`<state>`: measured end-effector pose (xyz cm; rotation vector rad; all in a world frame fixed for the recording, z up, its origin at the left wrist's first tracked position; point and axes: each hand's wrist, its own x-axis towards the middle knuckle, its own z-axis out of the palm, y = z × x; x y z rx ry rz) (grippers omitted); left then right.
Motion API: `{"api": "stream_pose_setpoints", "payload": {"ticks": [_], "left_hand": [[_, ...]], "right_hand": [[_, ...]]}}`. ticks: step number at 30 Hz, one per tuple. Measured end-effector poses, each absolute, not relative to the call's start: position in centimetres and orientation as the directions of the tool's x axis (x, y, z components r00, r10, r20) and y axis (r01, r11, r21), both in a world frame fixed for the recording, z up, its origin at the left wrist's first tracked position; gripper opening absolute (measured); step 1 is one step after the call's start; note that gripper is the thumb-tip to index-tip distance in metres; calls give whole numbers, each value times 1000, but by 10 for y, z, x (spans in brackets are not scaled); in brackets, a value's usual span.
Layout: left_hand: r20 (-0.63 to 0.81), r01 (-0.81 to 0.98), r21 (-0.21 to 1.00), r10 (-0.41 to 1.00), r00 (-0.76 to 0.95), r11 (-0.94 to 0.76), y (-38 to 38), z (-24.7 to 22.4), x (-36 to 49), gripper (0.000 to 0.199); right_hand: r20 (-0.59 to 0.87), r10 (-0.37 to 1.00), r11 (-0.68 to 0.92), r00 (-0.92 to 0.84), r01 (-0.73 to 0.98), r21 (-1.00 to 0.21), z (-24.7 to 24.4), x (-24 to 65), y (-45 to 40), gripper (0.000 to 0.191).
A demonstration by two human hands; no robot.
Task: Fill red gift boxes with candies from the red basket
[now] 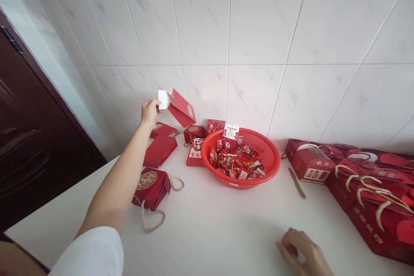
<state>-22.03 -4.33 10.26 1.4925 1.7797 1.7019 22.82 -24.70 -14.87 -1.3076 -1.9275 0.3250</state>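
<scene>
My left hand [150, 112] is raised over the back left of the table, its fingers closed on the white flap of a red folded carton [182, 110]. The carton hangs tilted in the air in front of the tiled wall, over other flat red cartons [160, 151]. Near the front edge, my right hand [302, 250] is over the white table with its fingers curled; a gap shows between thumb and palm and I see nothing held. Between and behind the hands is a red plastic basket [274, 161] of wrapped candies [234, 161].
A red box with rope handles [150, 187] lies left of the basket. Small red boxes [194, 133] stand behind it. At right are a wooden stick [296, 183], a red box with a window [315, 164] and several red gift boxes [359, 220]. A dark door [39, 108] is at left.
</scene>
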Motion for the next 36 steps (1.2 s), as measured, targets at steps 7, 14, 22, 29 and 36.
{"api": "stream_pose_setpoints", "payload": {"ticks": [7, 14, 22, 29, 36], "left_hand": [[485, 387, 791, 871, 78, -475, -102, 134, -144, 24], [449, 514, 288, 588, 673, -808, -168, 100, -60, 34], [420, 288, 350, 425, 802, -891, -171, 29, -29, 30], [99, 345, 812, 692, 715, -472, -152, 0, -34, 37], [-180, 339, 931, 640, 747, -133, -144, -15, -39, 47]], "right_hand": [[399, 910, 378, -116, 629, -680, -117, 232, -244, 46], [316, 946, 314, -71, 434, -844, -95, 238, -245, 48], [213, 936, 303, -281, 333, -893, -117, 228, -243, 79], [65, 946, 175, -316, 332, -927, -127, 217, -241, 67], [39, 936, 143, -351, 277, -950, -128, 212, -240, 65]]}}
